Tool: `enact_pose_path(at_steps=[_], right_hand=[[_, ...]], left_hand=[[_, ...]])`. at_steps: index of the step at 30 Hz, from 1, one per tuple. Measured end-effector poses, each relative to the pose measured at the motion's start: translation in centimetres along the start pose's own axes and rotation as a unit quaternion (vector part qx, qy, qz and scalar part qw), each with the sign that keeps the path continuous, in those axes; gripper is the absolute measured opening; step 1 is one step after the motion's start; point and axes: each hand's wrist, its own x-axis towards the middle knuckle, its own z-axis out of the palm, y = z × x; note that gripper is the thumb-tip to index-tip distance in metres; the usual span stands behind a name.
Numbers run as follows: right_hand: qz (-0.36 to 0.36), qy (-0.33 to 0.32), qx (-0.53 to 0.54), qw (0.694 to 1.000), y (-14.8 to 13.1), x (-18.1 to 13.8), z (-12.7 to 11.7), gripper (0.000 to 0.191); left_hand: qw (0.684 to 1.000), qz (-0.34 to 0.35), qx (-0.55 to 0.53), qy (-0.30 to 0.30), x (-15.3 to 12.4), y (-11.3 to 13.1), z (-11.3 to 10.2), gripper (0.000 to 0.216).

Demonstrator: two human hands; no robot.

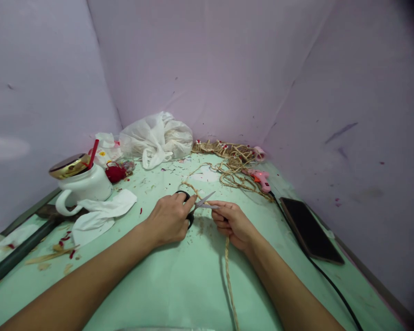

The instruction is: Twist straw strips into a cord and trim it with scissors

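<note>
Twine [229, 280] trails; the mug [91, 186] holds a stick [94, 153].

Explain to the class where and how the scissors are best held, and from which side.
Best, I'd judge, by the black finger loops, coming from the left. The scissors' blades stand open and point right, toward the right hand, so that end looks riskier. The left hand holds them at the loops.
</note>
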Motion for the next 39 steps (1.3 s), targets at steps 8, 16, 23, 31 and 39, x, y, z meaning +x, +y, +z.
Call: enact_pose_path(at_steps=[8,16,23,31,39], right_hand=[[-0.01,-0.02,-0.015,1.0,0.1,0.0,0.1,0.026],[-0.017,0.024,0.012,1.0,0.4,-0.1,0.7,0.022],[-0.018,0.011,0.027,0.999,0.6,0.0,0.8,0.015],[-0.012,-0.009,0.071,0.997,0.4,0.2,0.6,0.016],[-0.023,0.017,0.056,0.998,0.4,0.2,0.7,0.012]], left_hand=[[0.999,0.005,0.012,-0.033,0.1,0.4,-0.4,0.056],[0.999,-0.009,-0.001,-0.052,0.1,0.7,-0.4,0.058],[0.999,-0.005,0.012,-0.044,0.1,0.5,0.0,0.054],[0.999,-0.005,-0.034,-0.03,0.1,0.0,0.0,0.041],[0.98,-0.097,-0.166,0.06,0.2,-1.0,0.0,0.031]])
